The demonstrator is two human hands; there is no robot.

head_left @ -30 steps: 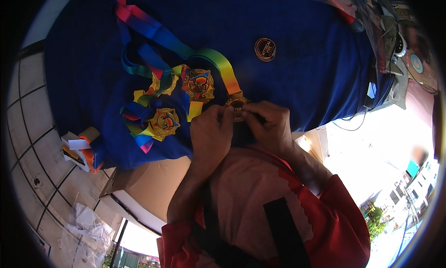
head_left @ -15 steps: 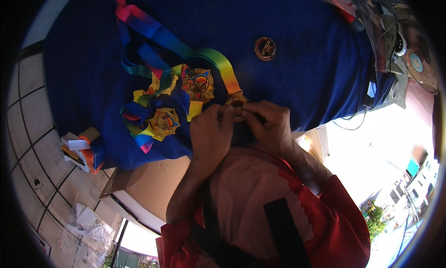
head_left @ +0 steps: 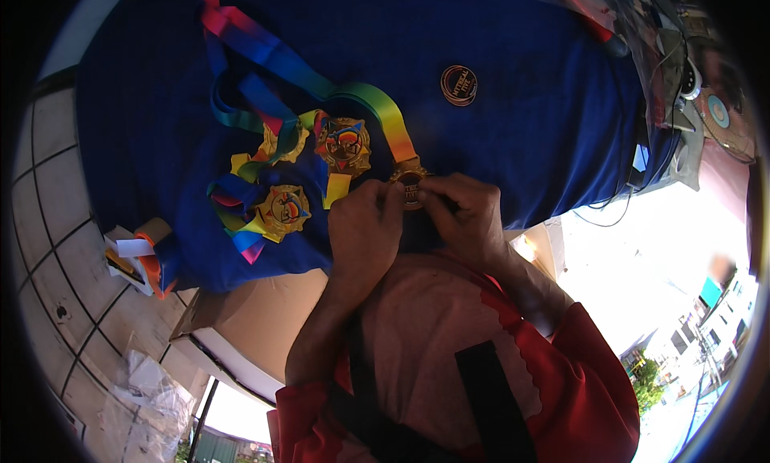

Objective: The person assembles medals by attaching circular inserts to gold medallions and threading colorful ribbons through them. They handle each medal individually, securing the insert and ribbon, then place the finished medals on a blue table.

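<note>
Both hands meet over a gold medal [head_left: 411, 185] at the near edge of a blue cloth [head_left: 513, 142]. My left hand [head_left: 365, 230] pinches its left side and my right hand [head_left: 464, 216] pinches its right side. A rainbow ribbon [head_left: 377, 114] runs from this medal up and to the left across the cloth. To the left of my hands lie three more gold medals [head_left: 345, 142] with coloured centres, tangled in rainbow ribbons. A round brown sticker or disc [head_left: 459, 85] lies alone on the cloth beyond my right hand.
A cardboard box [head_left: 249, 318] sits under the cloth's near edge. A tape roll and paper scraps [head_left: 136, 254] lie at the left on tiled floor [head_left: 48, 222]. Plastic bags, cables and a disc [head_left: 706, 102] crowd the far right.
</note>
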